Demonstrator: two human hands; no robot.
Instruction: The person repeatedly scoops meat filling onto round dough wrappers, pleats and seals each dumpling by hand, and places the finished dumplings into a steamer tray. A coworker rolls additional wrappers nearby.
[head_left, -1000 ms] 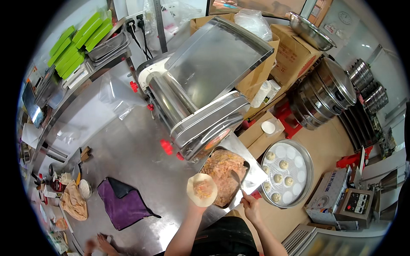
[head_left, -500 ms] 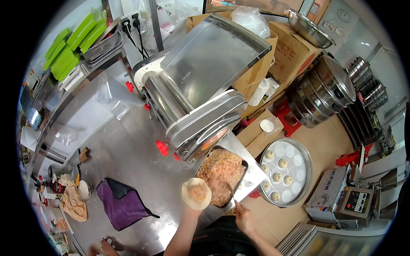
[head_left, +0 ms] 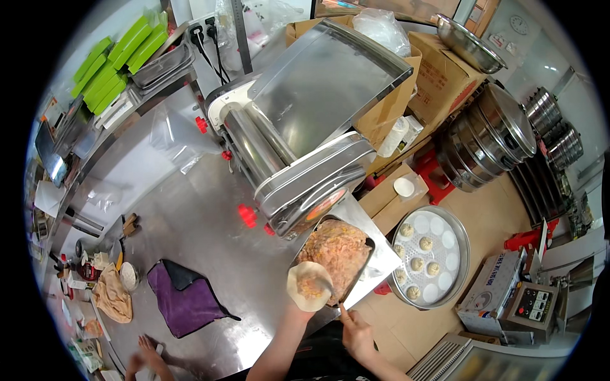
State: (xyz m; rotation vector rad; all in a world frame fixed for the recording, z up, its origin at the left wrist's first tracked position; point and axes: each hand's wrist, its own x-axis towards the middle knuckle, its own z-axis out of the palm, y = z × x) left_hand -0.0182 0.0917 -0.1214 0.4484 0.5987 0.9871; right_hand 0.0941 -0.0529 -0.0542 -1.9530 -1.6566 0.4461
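My left hand [head_left: 305, 315], mostly hidden beneath, holds up a round dough wrapper [head_left: 296, 270] at the near left edge of the filling tray. A mound of minced filling [head_left: 309, 287] lies in the wrapper's middle. With its fingers closed, my right hand [head_left: 359, 336] grips a slim filling spatula [head_left: 340, 306]. The spatula's tip reaches the wrapper's right side, and I cannot make out its full shape. Behind the wrapper, pinkish minced meat [head_left: 338, 249] fills a dark-rimmed tray [head_left: 372, 244].
A dough roller machine [head_left: 311, 171] stands just beyond the tray. At the right, a round steamer tray [head_left: 467, 254] carries several pleated buns and paper rounds. A purple cloth [head_left: 184, 301] lies on the steel table [head_left: 244, 279]. Another person's hand [head_left: 147, 355] shows at lower left.
The wrapper in my left hand has shifted right, over the tray's near edge. My right hand has lowered slightly, bringing the spatula to the wrapper. The other person's hands have come further into view.
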